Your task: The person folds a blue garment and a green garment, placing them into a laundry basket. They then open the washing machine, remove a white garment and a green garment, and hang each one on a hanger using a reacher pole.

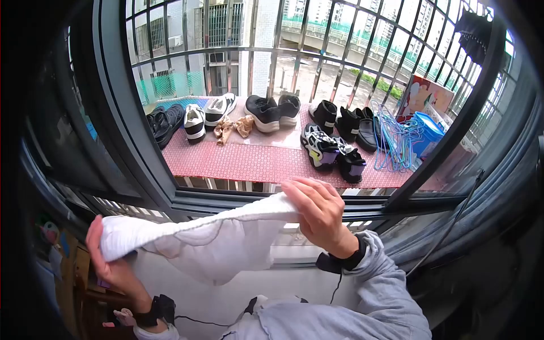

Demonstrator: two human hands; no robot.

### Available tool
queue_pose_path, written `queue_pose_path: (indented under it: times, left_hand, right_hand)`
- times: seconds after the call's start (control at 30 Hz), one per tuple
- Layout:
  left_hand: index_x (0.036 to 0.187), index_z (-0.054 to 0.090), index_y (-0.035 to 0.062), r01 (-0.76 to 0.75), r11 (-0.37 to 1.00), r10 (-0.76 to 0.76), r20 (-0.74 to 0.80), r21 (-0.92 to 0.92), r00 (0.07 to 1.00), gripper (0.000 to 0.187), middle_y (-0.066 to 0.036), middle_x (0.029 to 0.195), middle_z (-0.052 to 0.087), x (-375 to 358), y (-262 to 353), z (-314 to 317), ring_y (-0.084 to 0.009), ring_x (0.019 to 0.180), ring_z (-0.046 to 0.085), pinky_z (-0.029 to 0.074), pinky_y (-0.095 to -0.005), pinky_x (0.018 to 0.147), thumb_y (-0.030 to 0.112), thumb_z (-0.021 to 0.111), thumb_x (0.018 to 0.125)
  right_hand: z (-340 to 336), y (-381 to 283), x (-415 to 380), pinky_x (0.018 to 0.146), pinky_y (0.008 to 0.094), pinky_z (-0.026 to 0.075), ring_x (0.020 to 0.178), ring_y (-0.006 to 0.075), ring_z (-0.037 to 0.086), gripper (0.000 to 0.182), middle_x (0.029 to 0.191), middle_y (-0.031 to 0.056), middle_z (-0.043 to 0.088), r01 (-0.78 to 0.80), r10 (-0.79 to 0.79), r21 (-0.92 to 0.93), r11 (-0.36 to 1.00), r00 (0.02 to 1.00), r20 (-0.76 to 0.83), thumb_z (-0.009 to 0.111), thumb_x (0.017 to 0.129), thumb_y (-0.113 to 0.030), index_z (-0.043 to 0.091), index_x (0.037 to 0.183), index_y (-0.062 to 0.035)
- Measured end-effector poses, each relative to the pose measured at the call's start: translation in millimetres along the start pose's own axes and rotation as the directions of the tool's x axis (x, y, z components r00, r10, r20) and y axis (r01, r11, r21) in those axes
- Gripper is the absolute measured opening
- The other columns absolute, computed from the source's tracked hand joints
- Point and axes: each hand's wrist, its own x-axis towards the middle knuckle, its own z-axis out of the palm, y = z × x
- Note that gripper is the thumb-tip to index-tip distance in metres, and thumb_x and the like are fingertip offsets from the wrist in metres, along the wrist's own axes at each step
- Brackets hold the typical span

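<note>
A white cloth (209, 243), quilted-looking and folded along its upper edge, stretches between my two hands in front of the window. My left hand (107, 258) grips its lower left end, fingers wrapped behind the fabric. At the higher right end, my right hand (314, 207) is closed over the cloth's corner, close to the window frame. The cloth's lower part hangs down in loose folds. Black bands with thin cords sit around both my wrists.
Beyond the open window frame (362, 207), a ledge with a pink mat (226, 161) bears several pairs of shoes (263, 113). Blue wire hangers (396, 141) lean by a blue bucket (426, 136) at right. Metal bars (249, 62) close off the outside. A grey curtain (481, 226) hangs at right.
</note>
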Motion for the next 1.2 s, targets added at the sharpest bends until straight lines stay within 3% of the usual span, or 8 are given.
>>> queue_pose_path:
  times: [0.17, 0.23, 0.37, 0.57, 0.83, 1.03, 1.07, 1.2]
  left_hand:
    - [0.107, 0.056, -0.0048, 0.103, 0.979, -0.131, 0.156, 0.178, 0.979, 0.036, -0.018, 0.111, 0.058, -141.3, -65.8, -16.6, -0.0317, 0.103, 0.055, 0.039, -0.0407, 0.091, 0.023, 0.058, 0.083]
    - [0.080, 0.063, -0.0022, 0.325, 0.757, -0.652, 0.684, 0.567, 0.326, 0.015, -0.013, 0.082, 0.064, -232.2, -113.0, -40.3, -0.0305, 0.078, 0.061, 0.047, -0.0357, 0.074, 0.005, 0.053, 0.072]
    - [0.077, 0.056, 0.0045, 0.904, 0.419, -0.837, 0.422, 0.086, 0.348, 0.012, -0.006, 0.076, 0.057, -173.2, -119.3, -71.3, -0.0180, 0.068, 0.058, 0.048, -0.0288, 0.065, -0.001, 0.045, 0.073]
    - [0.086, 0.048, 0.0048, 0.980, 0.089, -0.639, 0.744, -0.180, 0.195, 0.008, -0.006, 0.076, 0.057, -73.5, -37.7, 1.3, -0.0136, 0.069, 0.057, 0.046, -0.0234, 0.062, 0.004, 0.042, 0.080]
    - [0.084, 0.048, 0.0045, 0.968, 0.250, -0.556, 0.817, -0.011, 0.153, 0.017, -0.003, 0.074, 0.054, -82.8, -22.6, 38.1, -0.0088, 0.066, 0.053, 0.041, -0.0191, 0.061, -0.002, 0.053, 0.068]
    - [0.083, 0.049, 0.0057, 0.969, 0.242, -0.708, 0.675, -0.045, 0.208, 0.015, -0.003, 0.071, 0.054, -86.2, -25.2, 34.9, -0.0122, 0.065, 0.053, 0.044, -0.0227, 0.062, 0.005, 0.051, 0.068]
    - [0.107, 0.047, -0.0074, 0.752, 0.620, -0.379, 0.755, -0.222, 0.535, 0.028, -0.021, 0.117, 0.042, -87.5, -1.6, 22.9, -0.0272, 0.101, 0.049, 0.040, -0.0377, 0.089, 0.009, 0.033, 0.090]
    - [0.113, 0.049, -0.0050, 0.490, 0.859, -0.249, 0.713, -0.151, 0.655, 0.044, -0.025, 0.120, 0.043, -92.0, -33.4, 26.1, -0.0340, 0.110, 0.044, 0.035, -0.0423, 0.094, 0.032, 0.047, 0.089]
  right_hand:
    - [42.2, -12.9, -79.6, 0.090, 0.0402, 0.042, 0.101, 0.0279, 0.058, 0.022, 0.100, 0.0107, 0.063, -0.018, -0.105, 0.437, 0.899, 0.961, 0.254, 0.056, 0.077, -0.005, 0.062, 0.098, -0.0071]
    - [71.7, -1.3, -200.0, 0.072, 0.0406, 0.047, 0.082, 0.0327, 0.059, 0.015, 0.083, 0.0141, 0.062, -0.485, -0.123, 0.152, 0.861, 0.092, 0.988, 0.054, 0.081, -0.016, 0.062, 0.091, -0.0088]
    - [31.9, 13.2, -135.5, 0.063, 0.0399, 0.045, 0.074, 0.0345, 0.059, 0.019, 0.075, 0.0158, 0.060, -0.634, 0.021, 0.221, 0.741, 0.351, 0.936, 0.055, 0.082, -0.021, 0.058, 0.090, -0.0042]
    - [25.4, 34.7, -15.7, 0.052, 0.0356, 0.040, 0.057, 0.0237, 0.053, 0.023, 0.063, 0.0091, 0.055, -0.304, 0.046, 0.444, 0.843, 0.863, 0.504, 0.060, 0.084, -0.027, 0.056, 0.078, -0.0048]
    - [9.6, 282.1, 10.2, 0.083, 0.0378, 0.047, 0.092, 0.0298, 0.061, 0.028, 0.095, 0.0142, 0.065, -0.788, 0.841, -0.312, 0.531, 0.536, 0.076, 0.054, 0.079, -0.030, 0.068, 0.093, -0.0105]
    - [-27.3, 412.7, -91.5, 0.089, 0.0410, 0.044, 0.105, 0.0367, 0.055, 0.036, 0.108, 0.0256, 0.058, -0.962, 0.948, -0.272, -0.036, 0.053, -0.313, 0.047, 0.075, -0.017, 0.063, 0.099, 0.0035]
    - [-30.6, 432.2, -110.8, 0.088, 0.0407, 0.045, 0.104, 0.0364, 0.056, 0.035, 0.107, 0.0249, 0.059, -0.962, 0.943, -0.257, -0.088, 0.002, -0.332, 0.047, 0.076, -0.017, 0.063, 0.099, 0.0035]
    - [-27.6, 451.6, -141.0, 0.083, 0.0433, 0.048, 0.098, 0.0356, 0.060, 0.029, 0.105, 0.0219, 0.061, -0.927, 0.886, -0.322, -0.191, -0.022, -0.463, 0.046, 0.082, -0.016, 0.061, 0.099, 0.0021]
